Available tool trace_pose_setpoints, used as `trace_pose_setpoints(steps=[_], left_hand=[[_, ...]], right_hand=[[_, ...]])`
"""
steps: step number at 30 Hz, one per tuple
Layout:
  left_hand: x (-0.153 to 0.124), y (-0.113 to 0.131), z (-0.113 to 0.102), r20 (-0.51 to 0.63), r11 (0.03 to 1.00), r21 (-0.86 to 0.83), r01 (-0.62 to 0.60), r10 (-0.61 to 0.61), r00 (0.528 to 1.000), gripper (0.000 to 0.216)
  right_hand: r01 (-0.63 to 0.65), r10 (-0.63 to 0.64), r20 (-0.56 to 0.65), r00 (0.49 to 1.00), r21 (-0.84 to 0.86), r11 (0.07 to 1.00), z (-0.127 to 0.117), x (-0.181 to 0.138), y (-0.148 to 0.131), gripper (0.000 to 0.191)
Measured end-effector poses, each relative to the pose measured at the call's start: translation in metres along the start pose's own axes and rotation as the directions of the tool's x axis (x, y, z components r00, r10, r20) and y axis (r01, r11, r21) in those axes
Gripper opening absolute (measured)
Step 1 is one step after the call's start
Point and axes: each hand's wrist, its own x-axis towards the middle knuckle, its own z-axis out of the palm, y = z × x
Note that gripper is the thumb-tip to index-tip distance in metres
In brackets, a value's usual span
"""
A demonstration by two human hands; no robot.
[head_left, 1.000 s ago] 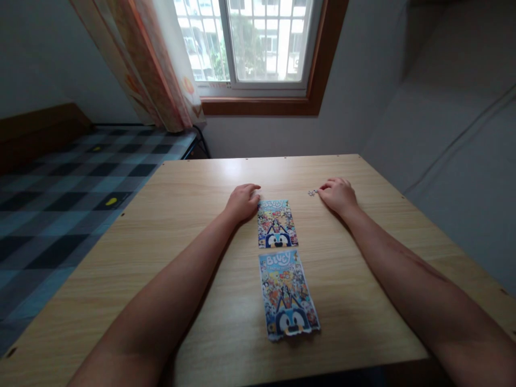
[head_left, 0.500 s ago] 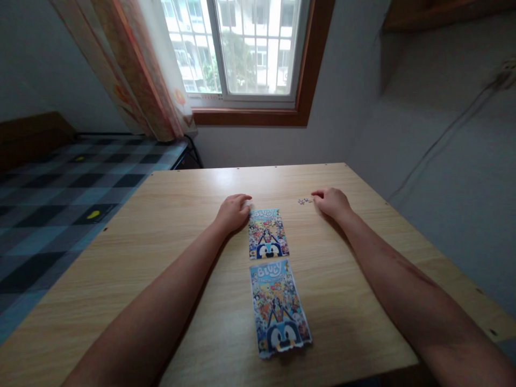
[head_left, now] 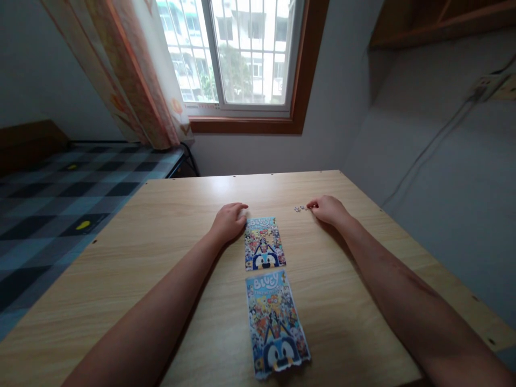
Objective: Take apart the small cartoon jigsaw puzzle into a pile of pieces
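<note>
My left hand rests on the wooden table, fingers curled loosely, touching the top left corner of a small colourful cartoon jigsaw puzzle. Nearer to me lies a larger printed picture with the same cartoon image, its lower edge torn. My right hand lies on the table to the right, fingers curled, its fingertips at a few tiny loose puzzle pieces. I cannot make out whether a piece is pinched.
A bed with a dark checked cover stands left of the table. Behind the table are a window with a wooden frame and a patterned curtain. A grey wall with a cable and socket runs along the right.
The camera has tilted up and turned, so everything sits lower and further left in view. Both hands stay where they were on the table.
</note>
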Motion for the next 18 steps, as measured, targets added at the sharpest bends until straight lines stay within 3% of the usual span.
trace_pose_setpoints(steps=[4, 7, 11, 14, 18], left_hand=[[0.0, -0.001, 0.0, 0.003, 1.0, 0.006, -0.005, 0.005, 1.0, 0.039], [0.0, -0.002, 0.001, 0.0, 1.0, 0.005, -0.002, 0.002, 1.0, 0.039], [0.0, -0.004, 0.002, -0.004, 1.0, -0.003, -0.01, 0.01, 1.0, 0.038], [0.0, -0.005, 0.003, -0.017, 1.0, -0.003, -0.019, 0.019, 1.0, 0.038], [0.0, -0.005, 0.002, -0.02, 1.0, 0.001, -0.016, 0.016, 1.0, 0.038]], right_hand=[[0.003, -0.003, -0.007, 1.0, 0.012, 1.0, -0.002, -0.002, -0.003, 0.029], [-0.012, 0.018, -0.088, 0.996, 0.064, 0.998, 0.0, -0.004, -0.008, 0.03], [0.127, -0.112, -0.161, 0.981, 0.087, 0.988, 0.006, -0.006, -0.013, 0.033], [0.225, -0.213, -0.134, 0.968, 0.079, 0.971, 0.009, -0.006, -0.011, 0.039], [0.256, -0.255, -0.045, 0.966, 0.025, 0.966, 0.007, -0.003, -0.001, 0.039]])
